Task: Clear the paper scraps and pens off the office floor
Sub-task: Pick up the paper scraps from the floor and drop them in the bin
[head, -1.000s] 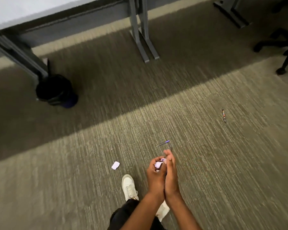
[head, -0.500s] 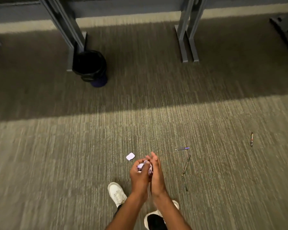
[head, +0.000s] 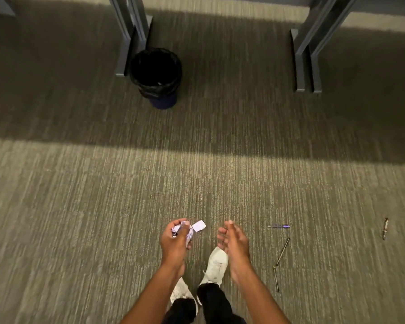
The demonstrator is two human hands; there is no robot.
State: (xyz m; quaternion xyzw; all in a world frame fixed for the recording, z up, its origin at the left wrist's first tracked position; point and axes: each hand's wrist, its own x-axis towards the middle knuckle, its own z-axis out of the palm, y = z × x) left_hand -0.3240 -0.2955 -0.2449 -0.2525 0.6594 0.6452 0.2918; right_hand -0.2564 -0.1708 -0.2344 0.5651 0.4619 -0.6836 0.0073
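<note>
Office: carpet (head: 103, 206), desk legs (head: 131, 31), lined wastebasket (head: 156, 76).

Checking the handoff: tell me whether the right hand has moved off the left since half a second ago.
Yes. The right hand has swung rightward, toward the purple pen, leaving the left hand holding the crumpled paper alone.

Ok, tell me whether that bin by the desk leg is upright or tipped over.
Upright. The bin stands on its base on the carpet beside the desk leg, with its liner-wrapped rim facing up toward the camera.
</note>
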